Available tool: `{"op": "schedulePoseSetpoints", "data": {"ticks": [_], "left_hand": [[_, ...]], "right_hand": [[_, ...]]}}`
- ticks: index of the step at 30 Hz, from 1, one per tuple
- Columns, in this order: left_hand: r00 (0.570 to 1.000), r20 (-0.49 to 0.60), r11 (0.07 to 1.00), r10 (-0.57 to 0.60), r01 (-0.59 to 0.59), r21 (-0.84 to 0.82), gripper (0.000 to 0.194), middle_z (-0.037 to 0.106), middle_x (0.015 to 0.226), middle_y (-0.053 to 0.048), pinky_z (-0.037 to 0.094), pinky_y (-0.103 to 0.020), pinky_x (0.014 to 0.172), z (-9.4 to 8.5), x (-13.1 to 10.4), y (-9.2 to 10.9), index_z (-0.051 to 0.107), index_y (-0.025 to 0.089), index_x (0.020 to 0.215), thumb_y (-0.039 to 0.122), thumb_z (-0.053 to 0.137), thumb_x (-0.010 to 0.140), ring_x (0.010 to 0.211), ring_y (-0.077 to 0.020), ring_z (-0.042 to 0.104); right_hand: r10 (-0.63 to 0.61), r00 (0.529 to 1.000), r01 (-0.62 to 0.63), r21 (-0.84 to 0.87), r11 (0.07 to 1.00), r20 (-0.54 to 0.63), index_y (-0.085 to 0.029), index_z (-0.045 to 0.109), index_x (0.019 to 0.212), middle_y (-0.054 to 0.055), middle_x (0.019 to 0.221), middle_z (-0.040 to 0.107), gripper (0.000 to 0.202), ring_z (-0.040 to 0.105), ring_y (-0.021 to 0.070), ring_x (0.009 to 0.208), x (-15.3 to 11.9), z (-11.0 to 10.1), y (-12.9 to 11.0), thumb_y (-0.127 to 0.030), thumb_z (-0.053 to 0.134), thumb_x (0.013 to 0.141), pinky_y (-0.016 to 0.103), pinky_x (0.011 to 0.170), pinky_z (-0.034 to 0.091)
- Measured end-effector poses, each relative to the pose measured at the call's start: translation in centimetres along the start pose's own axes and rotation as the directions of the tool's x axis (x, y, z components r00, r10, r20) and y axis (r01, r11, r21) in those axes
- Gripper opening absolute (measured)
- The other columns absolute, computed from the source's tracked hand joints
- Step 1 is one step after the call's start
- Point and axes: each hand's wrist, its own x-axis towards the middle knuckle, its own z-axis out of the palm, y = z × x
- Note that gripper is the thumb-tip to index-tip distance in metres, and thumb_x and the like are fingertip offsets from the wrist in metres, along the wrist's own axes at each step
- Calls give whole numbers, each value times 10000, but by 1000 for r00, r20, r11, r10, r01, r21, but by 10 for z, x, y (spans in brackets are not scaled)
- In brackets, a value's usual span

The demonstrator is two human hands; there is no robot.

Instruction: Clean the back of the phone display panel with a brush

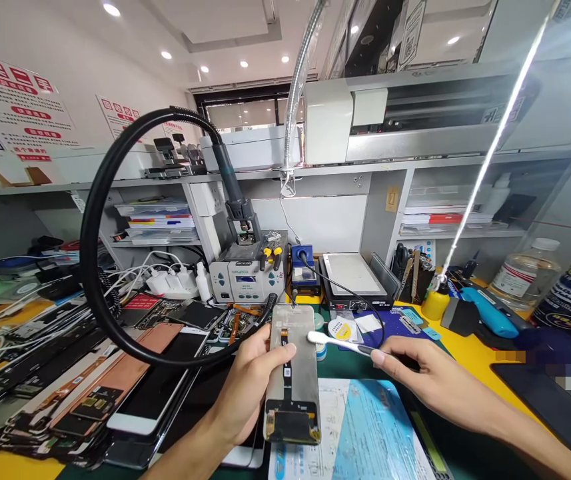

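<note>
- Above the green mat (395,427) at the middle of the desk (470,353), a phone screen panel (292,373) is held upright by the left hand (248,390), back side toward the camera, with fingers closed around its left edge and the thumb laid across its back.
- A white plastic tool (338,342) is pinched in the right hand (422,377), fingers closed on its handle; its rounded tip is set against the panel's upper right edge.
- Under the panel, a blue-and-white sheet (360,427) is spread on the mat.
- To the left, a pile of dismantled phones and screens (65,387) is stacked.
- Behind the panel, a hot-air rework station (248,270) is seen, its black hose (100,220) looped wide.
- Far right, a clear bottle (522,277) is placed.
</note>
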Motion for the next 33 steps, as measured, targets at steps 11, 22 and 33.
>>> {"op": "schedulePoseSetpoints", "data": {"ticks": [11, 22, 33], "left_hand": [[999, 42, 1000, 6, -6, 12, 363, 752, 1097, -103, 535, -377, 907, 1, -1, -2, 674, 197, 1258, 245, 673, 898, 1047, -274, 697], [999, 40, 999, 4, -6, 41, 334, 747, 1123, -109, 543, -351, 861, 5, -2, 0, 683, 194, 1243, 304, 652, 929, 1051, -273, 695], [999, 47, 1000, 9, -10, 27, 291, 743, 1117, -91, 527, -352, 903, 5, 0, -4, 696, 203, 1200, 320, 653, 937, 1057, -259, 687]], "right_hand": [[-13, 1000, 13, 32, 999, 10, -204, 649, 757, -12, 758, 589, 457, 525, 185, 724, -1, -1, 1, -592, 515, 961, 283, 629, 394], [-5, 998, 9, 67, 998, -57, -215, 666, 757, 5, 770, 657, 469, 563, 205, 724, -2, -8, 2, -606, 503, 959, 282, 605, 403], [5, 997, 0, 72, 997, -77, -215, 724, 771, 24, 784, 714, 512, 613, 226, 736, 3, -3, 5, -649, 508, 935, 280, 582, 434]]}}
